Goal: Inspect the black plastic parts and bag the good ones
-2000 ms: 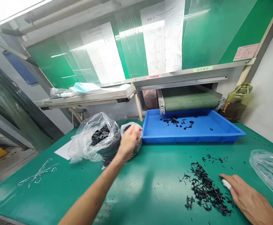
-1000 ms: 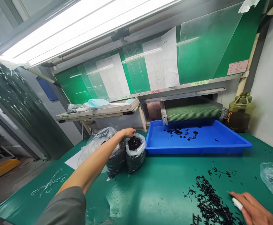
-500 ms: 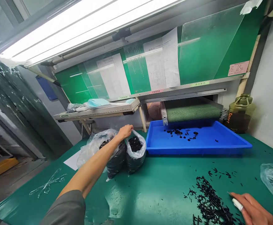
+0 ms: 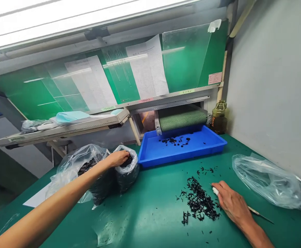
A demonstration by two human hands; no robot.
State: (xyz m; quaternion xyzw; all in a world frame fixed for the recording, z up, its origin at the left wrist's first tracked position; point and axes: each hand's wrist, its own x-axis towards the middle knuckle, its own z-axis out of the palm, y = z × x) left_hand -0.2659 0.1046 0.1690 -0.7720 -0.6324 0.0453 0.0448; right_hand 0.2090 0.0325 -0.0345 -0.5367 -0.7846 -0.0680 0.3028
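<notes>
My left hand (image 4: 119, 158) reaches into the mouth of the smaller clear plastic bag (image 4: 127, 177), its fingers bent together over the black pieces inside. The fingertips are hidden, so what they grip cannot be made out. Beside it stands a larger plastic bag (image 4: 102, 187) of black pieces. My right hand (image 4: 231, 201) rests low over the green table, closed around a thin pointed tool (image 4: 260, 215) whose tapered end sticks out behind the hand. Something white (image 4: 215, 191) shows at the thumb. Just left of this hand lies a pile of small black parts (image 4: 199, 198).
A blue tray (image 4: 181, 155) holding scattered black pieces sits under the end of a green conveyor belt (image 4: 182, 119). At the right lies a clear plastic bag (image 4: 266, 181). A bottle (image 4: 219, 119) stands by the wall. A shelf (image 4: 62, 129) overhangs the left side.
The view has turned to the right. My left hand has gone from the smaller bag's rim down into its mouth. My right hand stays by the pile, and more of its tool shows.
</notes>
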